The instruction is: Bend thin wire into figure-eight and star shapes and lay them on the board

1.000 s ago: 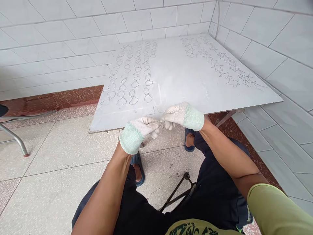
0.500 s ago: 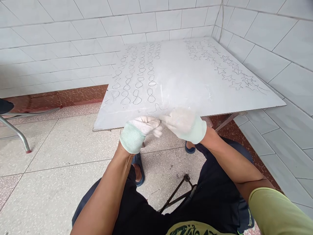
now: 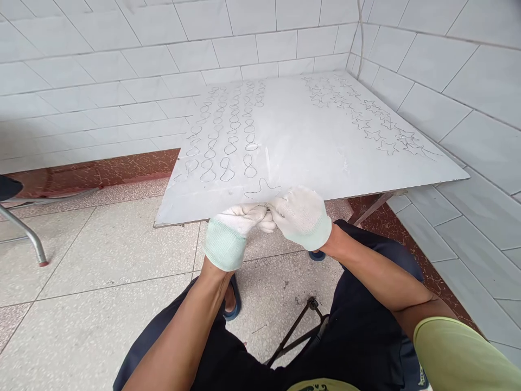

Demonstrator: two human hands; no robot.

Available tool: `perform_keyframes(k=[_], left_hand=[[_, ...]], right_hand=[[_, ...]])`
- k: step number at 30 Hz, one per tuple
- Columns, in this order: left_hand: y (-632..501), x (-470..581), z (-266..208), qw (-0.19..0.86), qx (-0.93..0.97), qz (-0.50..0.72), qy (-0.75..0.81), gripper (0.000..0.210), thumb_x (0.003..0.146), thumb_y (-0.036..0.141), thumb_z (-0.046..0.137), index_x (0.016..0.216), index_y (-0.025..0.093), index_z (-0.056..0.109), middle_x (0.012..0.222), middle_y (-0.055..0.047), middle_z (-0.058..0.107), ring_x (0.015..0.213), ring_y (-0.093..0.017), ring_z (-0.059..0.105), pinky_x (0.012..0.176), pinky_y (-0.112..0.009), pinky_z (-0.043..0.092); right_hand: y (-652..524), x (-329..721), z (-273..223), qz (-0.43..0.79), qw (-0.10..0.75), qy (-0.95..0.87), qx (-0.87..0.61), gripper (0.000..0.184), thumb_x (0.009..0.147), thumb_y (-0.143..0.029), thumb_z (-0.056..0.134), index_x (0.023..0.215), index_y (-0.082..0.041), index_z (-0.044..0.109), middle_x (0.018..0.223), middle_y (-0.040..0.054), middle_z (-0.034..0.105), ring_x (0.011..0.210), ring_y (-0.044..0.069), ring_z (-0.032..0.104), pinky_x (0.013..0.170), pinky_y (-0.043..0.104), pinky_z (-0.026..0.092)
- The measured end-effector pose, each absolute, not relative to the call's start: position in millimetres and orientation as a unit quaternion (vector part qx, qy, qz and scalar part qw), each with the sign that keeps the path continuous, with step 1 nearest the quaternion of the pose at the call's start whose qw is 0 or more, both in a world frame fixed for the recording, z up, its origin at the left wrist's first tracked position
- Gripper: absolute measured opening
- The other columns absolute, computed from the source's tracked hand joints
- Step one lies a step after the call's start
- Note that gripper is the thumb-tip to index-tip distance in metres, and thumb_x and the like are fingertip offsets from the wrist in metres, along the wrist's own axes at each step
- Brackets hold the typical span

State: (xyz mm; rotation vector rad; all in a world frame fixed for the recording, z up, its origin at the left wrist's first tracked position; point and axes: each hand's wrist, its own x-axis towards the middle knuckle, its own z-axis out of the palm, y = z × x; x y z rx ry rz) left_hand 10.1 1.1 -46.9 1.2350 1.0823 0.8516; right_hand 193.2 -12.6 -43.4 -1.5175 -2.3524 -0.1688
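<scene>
A broad, pale, flat-topped table (image 3: 301,141) filled the space ahead of the person, and everything else was placed by it. Along the table's left side ran columns of thin dark wire figure-eights (image 3: 231,145), and toward its right side a looser spread of thin dark wire star outlines (image 3: 372,134). At the middle of the table's near edge were the two hands, the left hand (image 3: 238,218) and the right hand (image 3: 302,217), each in a white knitted glove with a pale green cuff. Between them and the table's far side lay the smallest piece, a single thin dark wire star (image 3: 261,183), just inside the near edge; whether it touched the surface could not be told. It stretched away from the grip, one point toward the table's far side and the others spread left and right, so its visible width ran roughly along the near edge. Neither hand was clearly nearer: the fingertips of both met at the star's near side, thumbs and fingers drawn together, and each grip seemed clamped on the wire there, though the gloves hid the exact spot where it was pinched.
</scene>
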Motion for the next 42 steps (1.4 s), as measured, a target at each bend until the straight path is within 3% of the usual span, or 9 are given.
perform_keyframes(k=[4, 7, 10, 13, 17, 22, 31, 36, 42], left_hand=[[-3.9, 14.7, -47.3, 0.599, 0.506, 0.402, 0.473, 0.036, 0.078, 0.051, 0.088, 0.071, 0.017, 0.078, 0.080, -0.012, 0.082, 0.072, -0.025, 0.076, 0.040, -0.025, 0.045], [-0.6, 13.7, -45.6, 0.602, 0.503, 0.407, 0.468, 0.036, 0.077, 0.052, 0.087, 0.074, 0.017, 0.078, 0.079, -0.011, 0.081, 0.071, -0.024, 0.075, 0.047, -0.027, 0.053], [4.8, 11.1, -44.1, 0.604, 0.522, 0.397, 0.454, 0.038, 0.079, 0.053, 0.083, 0.072, 0.017, 0.076, 0.071, -0.009, 0.076, 0.063, -0.020, 0.069, 0.053, -0.029, 0.059], [7.8, 9.7, -44.1, 0.607, 0.527, 0.394, 0.447, 0.037, 0.079, 0.051, 0.082, 0.069, 0.017, 0.074, 0.065, -0.007, 0.072, 0.057, -0.017, 0.064, 0.051, -0.028, 0.058], [5.4, 10.7, -47.3, 0.595, 0.505, 0.401, 0.480, 0.033, 0.076, 0.046, 0.086, 0.077, 0.016, 0.075, 0.073, -0.008, 0.077, 0.056, -0.016, 0.065, 0.047, -0.026, 0.055], [0.9, 12.8, -49.6, 0.565, 0.521, 0.390, 0.507, 0.032, 0.082, 0.046, 0.082, 0.085, 0.015, 0.077, 0.086, -0.011, 0.083, 0.074, -0.022, 0.077, 0.053, -0.026, 0.058], [12.9, -1.1, -53.5, 0.541, 0.515, 0.461, 0.479, 0.048, 0.086, 0.054, 0.084, 0.112, 0.014, 0.078, 0.101, -0.011, 0.085, 0.090, -0.022, 0.080, 0.088, -0.032, 0.062], [6.4, 3.5, -51.9, 0.545, 0.515, 0.429, 0.503, 0.042, 0.084, 0.048, 0.086, 0.109, 0.015, 0.080, 0.096, -0.008, 0.085, 0.087, -0.020, 0.078, 0.084, -0.030, 0.061], [-5.3, 13.7, -41.1, 0.500, 0.531, 0.419, 0.540, 0.030, 0.089, 0.040, 0.076, 0.109, 0.018, 0.081, 0.086, -0.005, 0.084, 0.078, -0.021, 0.077, 0.068, -0.029, 0.060]], right_hand=[[-10.2, 196.7, -49.2, 0.002, 0.233, -0.823, -0.518, 0.035, 0.105, -0.029, 0.048, 0.103, -0.019, 0.082, 0.089, 0.0115, 0.077, 0.087, 0.028, 0.065, 0.078, 0.040, 0.039], [-10.5, 202.0, -44.2, 0.089, 0.348, -0.752, -0.553, 0.037, 0.108, -0.039, 0.048, 0.107, -0.025, 0.082, 0.098, 0.0077, 0.078, 0.096, 0.026, 0.068, 0.085, 0.038, 0.046], [-9.5, 206.8, -34.2, 0.175, 0.442, -0.650, -0.593, 0.036, 0.107, -0.042, 0.049, 0.097, -0.025, 0.079, 0.094, 0.0041, 0.075, 0.093, 0.023, 0.068, 0.083, 0.035, 0.048], [-4.8, 209.3, -29.0, 0.262, 0.425, -0.645, -0.578, 0.040, 0.103, -0.045, 0.053, 0.072, -0.023, 0.062, 0.070, -0.0012, 0.059, 0.071, 0.017, 0.057, 0.069, 0.031, 0.042], [0.5, 205.5, -34.2, 0.298, 0.350, -0.715, -0.526, 0.041, 0.102, -0.041, 0.053, 0.066, -0.022, 0.050, 0.062, -0.0050, 0.046, 0.063, 0.013, 0.046, 0.064, 0.030, 0.034], [0.0, 194.0, -41.4, 0.321, 0.333, -0.696, -0.549, 0.040, 0.100, -0.041, 0.056, 0.064, -0.022, 0.054, 0.064, -0.0038, 0.054, 0.065, 0.013, 0.050, 0.062, 0.029, 0.034], [-1.7, 196.3, -43.6, 0.406, 0.403, -0.615, -0.543, 0.033, 0.093, -0.037, 0.063, 0.064, -0.022, 0.066, 0.065, -0.0004, 0.069, 0.066, 0.014, 0.065, 0.070, 0.029, 0.049], [-1.9, 194.4, -43.5, 0.419, 0.398, -0.611, -0.541, 0.033, 0.092, -0.037, 0.064, 0.063, -0.022, 0.066, 0.064, -0.0005, 0.069, 0.065, 0.014, 0.065, 0.069, 0.028, 0.049], [-2.6, 195.4, -32.7, 0.378, 0.312, -0.669, -0.559, 0.038, 0.094, -0.040, 0.063, 0.062, -0.021, 0.065, 0.066, -0.0002, 0.069, 0.065, 0.014, 0.061, 0.064, 0.030, 0.042]])
